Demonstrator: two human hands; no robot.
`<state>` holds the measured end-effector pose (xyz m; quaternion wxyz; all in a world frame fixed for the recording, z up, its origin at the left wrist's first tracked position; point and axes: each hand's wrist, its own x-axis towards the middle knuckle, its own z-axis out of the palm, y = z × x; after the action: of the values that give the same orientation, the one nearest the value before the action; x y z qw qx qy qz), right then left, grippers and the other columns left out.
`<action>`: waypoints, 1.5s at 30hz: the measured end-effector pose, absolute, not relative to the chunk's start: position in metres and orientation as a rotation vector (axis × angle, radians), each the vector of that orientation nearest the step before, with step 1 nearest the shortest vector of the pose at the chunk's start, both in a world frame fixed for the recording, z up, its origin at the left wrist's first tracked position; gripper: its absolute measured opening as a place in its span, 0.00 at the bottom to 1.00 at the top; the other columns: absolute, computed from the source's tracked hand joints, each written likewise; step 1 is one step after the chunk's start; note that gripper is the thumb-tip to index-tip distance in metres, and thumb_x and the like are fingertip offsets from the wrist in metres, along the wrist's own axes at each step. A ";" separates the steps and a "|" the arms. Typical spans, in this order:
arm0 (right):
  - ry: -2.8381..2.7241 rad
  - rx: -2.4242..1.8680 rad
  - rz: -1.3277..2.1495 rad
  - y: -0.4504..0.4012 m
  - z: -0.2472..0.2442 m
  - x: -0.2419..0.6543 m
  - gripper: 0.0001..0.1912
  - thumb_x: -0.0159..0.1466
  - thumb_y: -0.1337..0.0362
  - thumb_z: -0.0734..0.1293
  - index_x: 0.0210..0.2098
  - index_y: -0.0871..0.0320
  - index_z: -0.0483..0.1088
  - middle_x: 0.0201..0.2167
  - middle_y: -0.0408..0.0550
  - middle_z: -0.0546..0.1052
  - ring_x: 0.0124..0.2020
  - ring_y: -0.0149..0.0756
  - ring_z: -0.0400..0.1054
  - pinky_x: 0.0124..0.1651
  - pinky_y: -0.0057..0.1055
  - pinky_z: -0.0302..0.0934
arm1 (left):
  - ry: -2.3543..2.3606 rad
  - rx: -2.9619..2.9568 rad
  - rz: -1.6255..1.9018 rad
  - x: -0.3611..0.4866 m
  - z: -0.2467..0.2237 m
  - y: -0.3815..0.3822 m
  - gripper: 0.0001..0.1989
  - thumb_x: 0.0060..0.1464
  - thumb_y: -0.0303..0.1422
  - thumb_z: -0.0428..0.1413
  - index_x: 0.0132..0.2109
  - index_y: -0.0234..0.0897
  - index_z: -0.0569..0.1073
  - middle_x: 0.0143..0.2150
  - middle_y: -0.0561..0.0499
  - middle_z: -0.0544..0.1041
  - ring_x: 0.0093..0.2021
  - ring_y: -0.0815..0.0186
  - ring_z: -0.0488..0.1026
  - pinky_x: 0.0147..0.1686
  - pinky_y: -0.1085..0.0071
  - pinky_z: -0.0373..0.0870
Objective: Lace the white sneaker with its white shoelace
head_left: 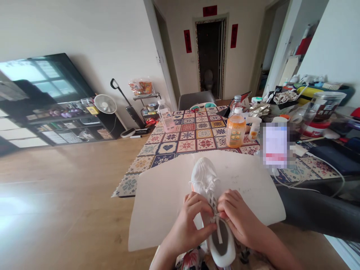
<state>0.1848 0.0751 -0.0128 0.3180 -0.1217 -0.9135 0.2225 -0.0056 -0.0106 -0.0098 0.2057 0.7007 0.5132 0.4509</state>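
Observation:
A white sneaker (203, 173) lies with its toe pointing away from me and its heel near my lap. White shoelaces (216, 216) cross its tongue and meet in a small knot or crossing near the ankle opening, one loose end hanging over the grey insole. From the left, my left hand (194, 217) pinches the lace between thumb and forefinger. My right hand (237, 215) is closed on the lace from the other side, its fingertips partly hidden. Under the shoe spreads a large white paper sheet (160, 202), overhanging the table's near edge.
A patterned tablecloth (188, 137) covers the table. On it stand a pinkish bottle (167, 118), an orange-labelled jar (235, 131) and a phone (275, 146) with a white cable (298, 188). Clutter fills the right side, including a large clear-walled tub (323, 107). A grey chair (197, 100) stands beyond.

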 end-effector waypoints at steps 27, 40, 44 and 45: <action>-2.440 -0.230 1.028 0.080 -0.006 0.195 0.12 0.66 0.75 0.62 0.45 0.52 0.66 0.45 0.48 0.70 0.46 0.39 0.67 0.49 0.34 0.64 | 1.066 1.859 1.310 -0.006 -0.024 -0.006 0.07 0.59 0.28 0.55 0.33 0.39 0.65 0.42 0.48 0.70 0.44 0.60 0.69 0.47 0.65 0.67; -2.337 -0.171 1.276 0.092 -0.014 0.196 0.04 0.72 0.67 0.60 0.39 0.53 0.61 0.42 0.47 0.67 0.43 0.39 0.65 0.49 0.37 0.66 | 0.893 1.708 1.311 -0.011 -0.025 -0.006 0.20 0.62 0.49 0.57 0.30 0.38 0.72 0.42 0.46 0.69 0.42 0.59 0.69 0.45 0.64 0.67; -2.376 -0.114 1.272 0.095 -0.013 0.196 0.08 0.74 0.61 0.60 0.38 0.54 0.65 0.44 0.49 0.67 0.46 0.40 0.66 0.51 0.39 0.66 | 0.715 1.431 1.477 -0.011 -0.033 -0.009 0.27 0.56 0.53 0.60 0.22 0.37 0.66 0.37 0.49 0.67 0.36 0.62 0.68 0.37 0.66 0.67; -2.386 -0.100 1.268 0.096 -0.012 0.196 0.09 0.75 0.60 0.60 0.38 0.54 0.67 0.45 0.49 0.67 0.47 0.40 0.66 0.52 0.38 0.66 | 0.718 1.386 1.523 -0.011 -0.033 -0.010 0.29 0.54 0.54 0.61 0.20 0.37 0.64 0.35 0.49 0.66 0.35 0.62 0.67 0.36 0.66 0.66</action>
<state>0.1965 0.0956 -0.0118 0.2170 -0.0360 -0.8615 0.4576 -0.0110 -0.0099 -0.0332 0.4621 0.5638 0.2918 0.6192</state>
